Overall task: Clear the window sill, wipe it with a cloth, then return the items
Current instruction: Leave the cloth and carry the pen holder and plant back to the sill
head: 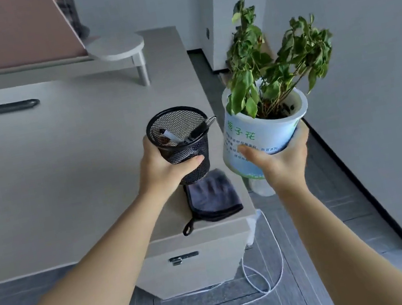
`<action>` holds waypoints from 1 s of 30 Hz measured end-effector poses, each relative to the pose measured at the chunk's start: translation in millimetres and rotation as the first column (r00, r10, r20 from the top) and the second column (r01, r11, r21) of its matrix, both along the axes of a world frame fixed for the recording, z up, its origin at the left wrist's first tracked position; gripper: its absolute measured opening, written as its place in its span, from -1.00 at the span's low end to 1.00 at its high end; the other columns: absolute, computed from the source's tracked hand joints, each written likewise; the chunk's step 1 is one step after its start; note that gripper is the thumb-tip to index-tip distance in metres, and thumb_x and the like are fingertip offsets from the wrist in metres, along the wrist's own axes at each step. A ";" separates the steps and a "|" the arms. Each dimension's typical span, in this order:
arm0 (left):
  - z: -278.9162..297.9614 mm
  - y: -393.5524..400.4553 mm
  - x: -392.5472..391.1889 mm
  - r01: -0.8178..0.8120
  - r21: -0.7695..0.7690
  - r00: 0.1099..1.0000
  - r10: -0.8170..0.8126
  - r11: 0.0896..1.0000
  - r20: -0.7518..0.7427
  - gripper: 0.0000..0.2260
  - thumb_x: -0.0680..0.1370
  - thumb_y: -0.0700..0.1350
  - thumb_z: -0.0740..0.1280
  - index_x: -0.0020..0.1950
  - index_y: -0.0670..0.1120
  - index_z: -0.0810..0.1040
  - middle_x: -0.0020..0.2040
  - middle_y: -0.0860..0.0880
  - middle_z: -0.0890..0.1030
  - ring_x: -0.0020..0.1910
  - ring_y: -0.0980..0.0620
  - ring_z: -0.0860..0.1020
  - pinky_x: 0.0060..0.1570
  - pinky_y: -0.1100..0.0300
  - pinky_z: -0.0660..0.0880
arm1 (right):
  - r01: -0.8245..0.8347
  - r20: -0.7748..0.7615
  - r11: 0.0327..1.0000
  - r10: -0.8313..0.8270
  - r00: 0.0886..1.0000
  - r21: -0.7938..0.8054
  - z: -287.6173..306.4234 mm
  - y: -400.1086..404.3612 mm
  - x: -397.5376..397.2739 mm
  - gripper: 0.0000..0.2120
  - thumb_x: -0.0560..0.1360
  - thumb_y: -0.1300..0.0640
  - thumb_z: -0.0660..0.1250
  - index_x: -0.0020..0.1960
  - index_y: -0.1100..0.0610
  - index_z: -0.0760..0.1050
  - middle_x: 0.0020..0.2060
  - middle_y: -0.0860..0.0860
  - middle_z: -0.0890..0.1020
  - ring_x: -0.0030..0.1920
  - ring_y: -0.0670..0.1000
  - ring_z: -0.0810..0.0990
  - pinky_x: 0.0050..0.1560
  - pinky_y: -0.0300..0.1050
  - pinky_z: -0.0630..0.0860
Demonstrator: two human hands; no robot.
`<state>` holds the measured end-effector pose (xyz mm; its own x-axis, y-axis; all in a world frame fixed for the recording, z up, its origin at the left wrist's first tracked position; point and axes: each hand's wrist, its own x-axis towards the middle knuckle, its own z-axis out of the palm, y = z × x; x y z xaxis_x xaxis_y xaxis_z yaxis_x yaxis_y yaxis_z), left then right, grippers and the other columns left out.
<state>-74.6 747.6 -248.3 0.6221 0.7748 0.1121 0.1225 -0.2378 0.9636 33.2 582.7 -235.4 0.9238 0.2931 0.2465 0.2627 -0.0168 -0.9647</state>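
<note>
Head view, left hand [163, 168] gripping mesh pen cup [181, 143] tilted right, right hand [283, 162] clasping plant pot [264, 135] tilted left.

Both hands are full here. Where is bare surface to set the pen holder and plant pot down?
Wide bare desk top left of the mesh pen holder, below the round stand. The near corner is taken by the grey cloth.

Small print on pot [260, 142] illegible

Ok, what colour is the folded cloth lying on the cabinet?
Dark grey with a black edge and loop, the cloth shows best in the head view.
</note>
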 end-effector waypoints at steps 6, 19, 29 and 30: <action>33.8 -156.1 61.2 0.225 0.008 0.973 -0.225 0.974 0.042 -0.21 -0.02 0.12 0.46 0.17 -0.06 0.38 0.15 -0.05 0.59 0.16 -0.04 0.55 0.24 0.04 0.45 | 0.205 0.039 0.979 -0.205 0.978 -0.001 20.9 -170.9 28.4 -0.12 0.05 0.08 0.52 0.30 0.16 0.22 0.05 -0.08 0.44 0.07 -0.04 0.47 -0.03 -0.26 0.45; 73.9 -523.2 179.2 0.727 -0.015 0.686 -0.724 0.687 0.078 -0.30 0.03 0.04 0.51 0.11 0.03 0.32 0.01 0.14 0.52 0.06 0.11 0.47 -0.08 0.50 0.31 | 0.678 0.134 0.735 -0.671 0.730 -0.015 53.7 -551.1 44.3 -0.08 0.04 0.06 0.51 0.32 0.19 0.21 -0.06 -0.23 0.40 -0.05 -0.23 0.44 -0.15 -0.46 0.43; 58.9 -741.8 289.4 0.924 0.025 0.382 -0.924 0.382 0.018 -0.19 -0.01 0.14 0.46 0.15 -0.16 0.37 0.14 -0.04 0.54 0.11 0.02 0.50 -0.02 0.29 0.43 | 0.905 0.162 0.425 -0.891 0.423 -0.027 38.9 -755.6 81.1 -0.15 0.06 0.09 0.54 0.25 0.17 0.21 -0.07 -0.27 0.35 -0.06 -0.25 0.43 -0.25 -0.56 0.44; 55.6 -764.0 304.7 0.935 0.019 0.355 -0.935 0.355 0.016 -0.18 0.00 0.14 0.46 0.17 -0.17 0.37 0.13 -0.04 0.55 0.12 0.01 0.51 0.02 0.25 0.45 | 0.919 0.157 0.393 -0.907 0.391 -0.022 36.3 -774.7 90.1 -0.15 0.06 0.08 0.53 0.24 0.17 0.20 -0.07 -0.27 0.35 -0.06 -0.25 0.43 -0.25 -0.56 0.44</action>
